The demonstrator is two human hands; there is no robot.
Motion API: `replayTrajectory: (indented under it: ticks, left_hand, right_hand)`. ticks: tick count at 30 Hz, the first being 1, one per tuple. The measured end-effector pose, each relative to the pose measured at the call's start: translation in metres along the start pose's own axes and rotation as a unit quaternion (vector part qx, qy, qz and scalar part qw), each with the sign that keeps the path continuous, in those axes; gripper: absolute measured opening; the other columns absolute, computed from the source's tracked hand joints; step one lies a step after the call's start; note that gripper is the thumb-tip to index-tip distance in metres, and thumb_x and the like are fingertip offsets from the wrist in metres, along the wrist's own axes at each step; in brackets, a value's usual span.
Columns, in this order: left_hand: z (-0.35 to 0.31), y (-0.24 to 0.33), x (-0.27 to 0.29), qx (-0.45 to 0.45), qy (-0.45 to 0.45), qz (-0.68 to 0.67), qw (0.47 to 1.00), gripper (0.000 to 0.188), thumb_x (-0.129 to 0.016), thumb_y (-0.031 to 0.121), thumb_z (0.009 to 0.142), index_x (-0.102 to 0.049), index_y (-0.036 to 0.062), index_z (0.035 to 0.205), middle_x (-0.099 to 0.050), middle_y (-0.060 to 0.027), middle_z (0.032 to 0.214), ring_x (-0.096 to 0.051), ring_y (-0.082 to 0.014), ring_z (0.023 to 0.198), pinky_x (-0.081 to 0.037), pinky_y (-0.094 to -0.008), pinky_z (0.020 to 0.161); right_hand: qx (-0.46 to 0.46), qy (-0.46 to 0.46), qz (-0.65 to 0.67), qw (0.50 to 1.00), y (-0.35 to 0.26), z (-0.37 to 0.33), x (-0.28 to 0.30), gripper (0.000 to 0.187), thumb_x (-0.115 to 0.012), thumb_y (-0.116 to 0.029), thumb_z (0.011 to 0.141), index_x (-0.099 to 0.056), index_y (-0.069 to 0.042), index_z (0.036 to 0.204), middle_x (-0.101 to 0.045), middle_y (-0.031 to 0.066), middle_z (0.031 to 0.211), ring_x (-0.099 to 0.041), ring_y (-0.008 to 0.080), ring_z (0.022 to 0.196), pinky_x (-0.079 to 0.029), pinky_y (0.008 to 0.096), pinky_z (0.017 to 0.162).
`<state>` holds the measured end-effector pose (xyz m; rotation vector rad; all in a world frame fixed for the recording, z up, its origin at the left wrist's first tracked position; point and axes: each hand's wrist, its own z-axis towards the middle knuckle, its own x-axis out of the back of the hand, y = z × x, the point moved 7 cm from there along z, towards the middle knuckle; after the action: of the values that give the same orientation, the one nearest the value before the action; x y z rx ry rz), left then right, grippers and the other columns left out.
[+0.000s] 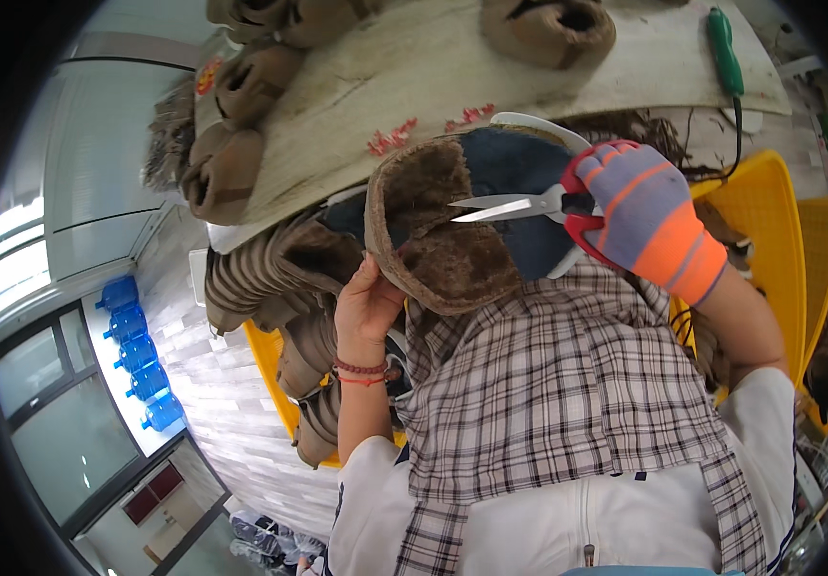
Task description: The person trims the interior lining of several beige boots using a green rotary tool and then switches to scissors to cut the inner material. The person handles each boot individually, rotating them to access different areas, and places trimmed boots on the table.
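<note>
My bare left hand [371, 302] grips the lower left edge of a brown fleece-lined shoe upper [423, 182], its fluffy inside facing up. In my right hand [649, 211], covered by a grey and orange glove, is a pair of scissors [524, 205] with red handles. Its blades are slightly apart and point left, with the tips over the fleece near the middle of the upper. Beneath the scissors and to the right of the fleece lies a dark blue surface [505, 158] with a white rim; I cannot tell whether it belongs to the upper.
A worktable [366, 86] ahead bears brown shoe uppers [548, 34], red thread scraps [393, 137] and a green-handled corded tool [724, 48]. Nested uppers [279, 259] hang over a yellow basket [265, 350] on the left. Another yellow basket [779, 221] stands right. Blue water jugs [135, 355] line the left wall.
</note>
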<state>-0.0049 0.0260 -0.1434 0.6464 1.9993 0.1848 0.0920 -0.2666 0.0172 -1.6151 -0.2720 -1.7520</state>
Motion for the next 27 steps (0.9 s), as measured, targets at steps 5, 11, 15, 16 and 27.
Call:
replayTrajectory:
  ticks: [5, 11, 15, 16, 27]
  left_hand:
    - [-0.004, -0.016, 0.005, -0.013, 0.013, 0.021, 1.000, 0.031, -0.061, 0.014, 0.089, -0.057, 0.0028, 0.117, -0.063, -0.0113, 0.112, -0.054, -0.0264, 0.113, -0.039, -0.0435, 0.101]
    - [0.001, -0.017, 0.027, -0.040, -0.005, 0.005, 0.999, 0.032, -0.064, 0.013, 0.087, -0.057, 0.0023, 0.117, -0.062, -0.0120, 0.114, -0.056, -0.0226, 0.109, -0.043, -0.0358, 0.097]
    - [0.006, -0.021, 0.034, -0.030, 0.002, -0.017, 0.999, 0.031, -0.064, 0.012, 0.086, -0.058, 0.0023, 0.115, -0.062, -0.0128, 0.115, -0.057, -0.0230, 0.109, -0.043, -0.0362, 0.099]
    - [0.006, -0.022, 0.033, -0.031, 0.015, -0.019, 0.999, 0.030, -0.064, 0.011, 0.086, -0.058, 0.0023, 0.115, -0.062, -0.0130, 0.115, -0.057, -0.0233, 0.109, -0.043, -0.0368, 0.100]
    - [0.000, -0.021, 0.023, -0.025, 0.019, -0.021, 0.999, 0.031, -0.061, 0.010, 0.089, -0.055, 0.0018, 0.118, -0.059, -0.0164, 0.119, -0.058, -0.0226, 0.107, -0.049, -0.0360, 0.094]
  right_hand:
    - [0.022, -0.084, -0.040, 0.995, -0.005, 0.008, -0.041, 0.027, -0.072, -0.033, 0.071, -0.064, -0.013, 0.088, -0.060, 0.0061, 0.081, -0.059, 0.0221, 0.077, -0.045, 0.0336, 0.069]
    - [0.017, -0.123, -0.088, 0.988, -0.008, 0.022, -0.067, 0.030, -0.069, -0.039, 0.074, -0.064, -0.013, 0.090, -0.060, 0.0059, 0.080, -0.059, 0.0226, 0.077, -0.045, 0.0331, 0.069]
    - [0.017, -0.135, -0.111, 0.985, -0.004, 0.022, -0.074, 0.031, -0.068, -0.040, 0.075, -0.064, -0.013, 0.089, -0.061, 0.0064, 0.079, -0.060, 0.0226, 0.076, -0.046, 0.0327, 0.068]
    - [0.020, -0.124, -0.100, 0.987, -0.004, 0.022, -0.071, 0.031, -0.068, -0.040, 0.075, -0.065, -0.013, 0.089, -0.061, 0.0067, 0.079, -0.060, 0.0225, 0.076, -0.046, 0.0327, 0.067]
    - [0.091, -0.110, -0.117, 0.983, -0.034, 0.028, -0.071, 0.020, -0.066, -0.029, 0.075, -0.066, -0.010, 0.081, -0.063, 0.0057, 0.074, -0.063, 0.0221, 0.070, -0.048, 0.0336, 0.064]
